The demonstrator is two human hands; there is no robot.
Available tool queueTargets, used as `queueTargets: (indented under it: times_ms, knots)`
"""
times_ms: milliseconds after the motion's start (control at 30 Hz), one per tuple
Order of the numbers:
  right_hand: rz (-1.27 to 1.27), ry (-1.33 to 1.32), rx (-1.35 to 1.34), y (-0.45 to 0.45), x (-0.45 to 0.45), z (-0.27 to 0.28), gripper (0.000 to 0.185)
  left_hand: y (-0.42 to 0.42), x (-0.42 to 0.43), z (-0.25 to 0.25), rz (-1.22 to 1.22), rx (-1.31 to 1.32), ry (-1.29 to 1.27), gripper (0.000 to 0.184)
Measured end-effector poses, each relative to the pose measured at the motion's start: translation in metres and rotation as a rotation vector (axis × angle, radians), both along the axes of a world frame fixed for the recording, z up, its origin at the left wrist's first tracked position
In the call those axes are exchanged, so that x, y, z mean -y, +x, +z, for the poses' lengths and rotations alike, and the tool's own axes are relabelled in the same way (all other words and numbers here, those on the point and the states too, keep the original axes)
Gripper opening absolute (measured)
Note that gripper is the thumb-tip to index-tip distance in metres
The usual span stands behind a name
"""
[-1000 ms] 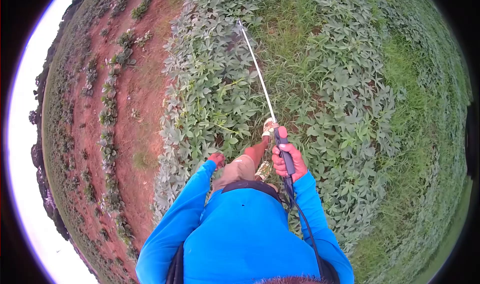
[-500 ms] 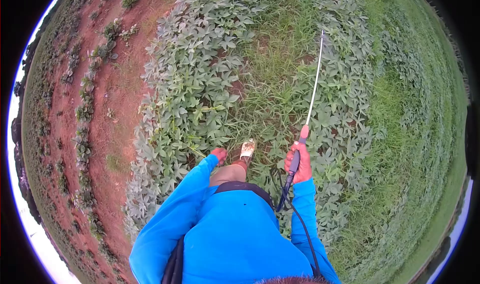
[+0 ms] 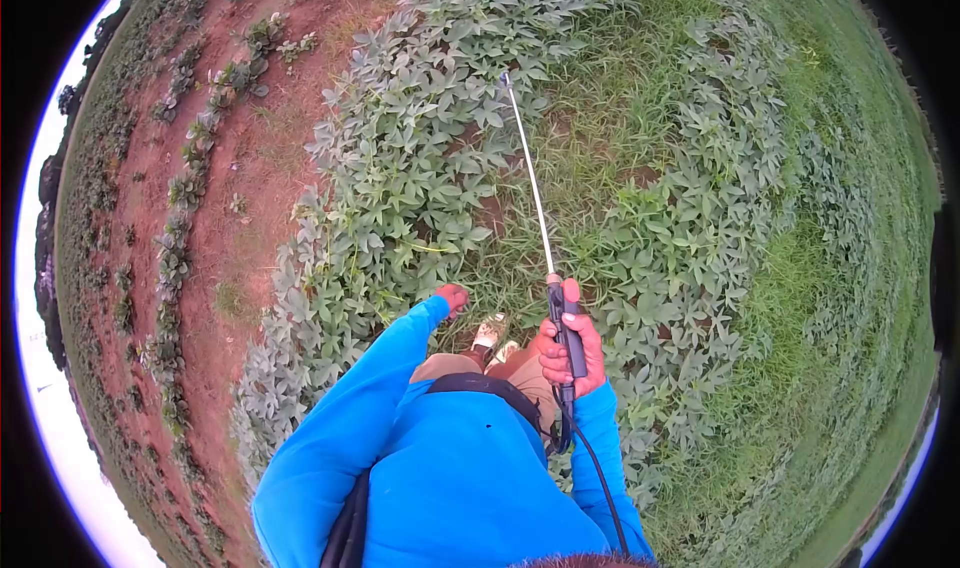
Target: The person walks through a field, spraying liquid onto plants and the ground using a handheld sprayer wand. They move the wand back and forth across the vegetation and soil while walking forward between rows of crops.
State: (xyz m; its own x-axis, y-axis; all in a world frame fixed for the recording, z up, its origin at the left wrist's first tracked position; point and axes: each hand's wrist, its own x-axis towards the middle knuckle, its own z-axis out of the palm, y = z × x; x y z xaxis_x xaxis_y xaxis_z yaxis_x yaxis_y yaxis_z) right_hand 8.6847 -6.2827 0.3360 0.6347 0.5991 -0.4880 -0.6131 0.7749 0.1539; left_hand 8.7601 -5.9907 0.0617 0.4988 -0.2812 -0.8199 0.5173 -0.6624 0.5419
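Note:
My right hand (image 3: 573, 351) is wrapped round the dark grip of a spray lance (image 3: 527, 161), thumb along its upper side. The lance's thin pale tube points forward and slightly left, its nozzle (image 3: 506, 80) over the leafy plants of the left row. A black hose (image 3: 597, 455) runs from the grip back along my right forearm. My left hand (image 3: 455, 298) hangs beside the left row of plants (image 3: 400, 178), fingers loosely curled in, with nothing visible in them.
A grassy strip (image 3: 600, 128) runs between the left row and another leafy row (image 3: 690, 258) on the right. Bare red soil (image 3: 250, 168) with lines of small plants lies further left. My shoes (image 3: 490, 330) stand in the grass; a dark strap (image 3: 347, 518) hangs at my left side.
The spray lance has swung left, from over the right row to the left row, and my right hand has moved slightly left and down. A second shoe has come into view.

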Motion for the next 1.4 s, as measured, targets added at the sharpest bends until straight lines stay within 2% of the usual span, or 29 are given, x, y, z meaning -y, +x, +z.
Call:
queueTargets:
  times_ms: [100,167,233,300,400,500,567,667,733,800,900,967,1000,1033,1100,1200,1367,1400]
  knots:
    - [-0.004,0.088,0.027,0.028,0.016,-0.002,0.025,0.006,0.003,-0.007,-0.030,-0.028,0.091,0.030]
    - [0.011,-0.010,0.023,0.042,0.028,0.000,0.023,0.004,-0.007,-0.031,0.032,-0.102,0.135,0.032]
    - [0.005,-0.055,0.013,0.050,0.045,0.002,0.021,0.012,0.001,-0.019,0.042,-0.122,0.168,0.032]
    - [-0.038,-0.267,-0.004,0.053,0.064,0.004,0.021,0.020,0.005,-0.010,0.050,-0.142,0.205,0.032]
    - [-0.101,-0.336,-0.096,0.050,0.099,0.016,0.021,0.040,0.023,-0.010,0.094,-0.200,0.141,0.032]
    - [-0.199,-0.323,-0.147,0.053,0.137,0.020,0.021,0.076,0.063,0.005,0.045,-0.135,0.045,0.032]
    - [-0.269,-0.444,-0.194,0.062,0.158,0.029,0.022,0.109,0.100,0.018,0.045,-0.127,0.081,0.032]
    - [-0.312,-0.498,-0.212,0.076,0.177,0.034,0.022,0.151,0.144,0.032,-0.007,-0.027,-0.048,0.033]
    - [-0.332,-0.529,-0.223,0.087,0.187,0.034,0.022,0.176,0.172,0.035,0.097,0.064,-0.167,0.027]
    - [-0.333,-0.557,-0.210,0.103,0.196,0.033,0.023,0.198,0.190,0.043,0.103,0.071,-0.199,0.027]
    - [-0.278,-0.450,-0.156,0.133,0.214,0.029,0.024,0.213,0.204,0.057,0.140,0.081,-0.232,0.027]
    - [-0.252,-0.405,-0.117,0.155,0.223,0.030,0.024,0.223,0.197,0.042,0.082,0.052,-0.179,0.038]
    - [-0.202,-0.335,-0.089,0.166,0.227,0.029,0.023,0.227,0.195,0.040,0.059,0.024,-0.050,0.038]
    - [-0.151,-0.265,-0.063,0.177,0.230,0.027,0.023,0.227,0.192,0.037,0.062,0.021,-0.052,0.038]
    - [-0.112,-0.236,-0.045,0.199,0.235,0.024,0.023,0.227,0.183,0.030,0.058,0.019,0.103,0.038]
    - [-0.015,-0.048,0.020,0.237,0.244,0.016,0.023,0.234,0.171,0.015,0.064,0.024,0.128,0.037]
    - [0.012,-0.048,0.038,0.310,0.247,0.009,0.022,0.283,0.176,0.006,0.100,-0.199,0.140,0.033]
    - [0.029,-0.132,0.038,0.328,0.247,0.012,0.022,0.301,0.185,0.001,0.125,-0.225,0.105,0.032]
